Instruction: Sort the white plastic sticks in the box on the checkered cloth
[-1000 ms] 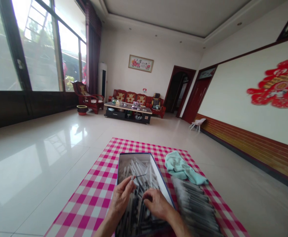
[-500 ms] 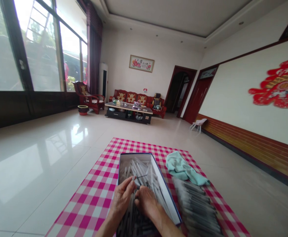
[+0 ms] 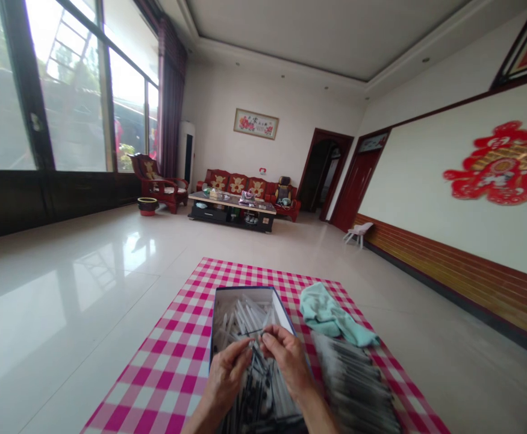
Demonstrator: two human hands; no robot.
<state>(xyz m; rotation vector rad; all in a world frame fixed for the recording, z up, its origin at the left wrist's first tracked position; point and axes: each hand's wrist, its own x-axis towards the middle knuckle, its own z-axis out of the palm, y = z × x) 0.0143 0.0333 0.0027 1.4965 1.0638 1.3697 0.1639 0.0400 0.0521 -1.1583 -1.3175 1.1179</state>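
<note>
glossy cream floor tiles (image 3: 64,289) stretch through a long living room, with tall windows (image 3: 71,90) down the left side, a red wooden sofa (image 3: 236,182) and a cluttered coffee table (image 3: 231,208) at the far end, and a red paper-cut decoration (image 3: 495,163) on the right wall. a pink-and-white gingham cloth (image 3: 155,374) lies on the floor in front of the person. on it sits an open box (image 3: 247,289) with dark blue edges, packed with slim white and black pen-like sticks (image 3: 240,316). the left hand (image 3: 224,377) and right hand (image 3: 288,361) both hover over the middle of the box, fingertips nearly meeting. a thin dark stick (image 3: 250,331) lies just above and between them, its long axis running almost level from left to right across the box. its left end is nearer the left hand, but its right end reaches the right hand's fingertips. the fingers of each hand are drawn together, though whether they clamp the stick is impossible to tell. to the right of the box lie a crumpled pale teal towel (image 3: 333,316) and a closely packed bank of grey-and-black sticks (image 3: 353,386).
</note>
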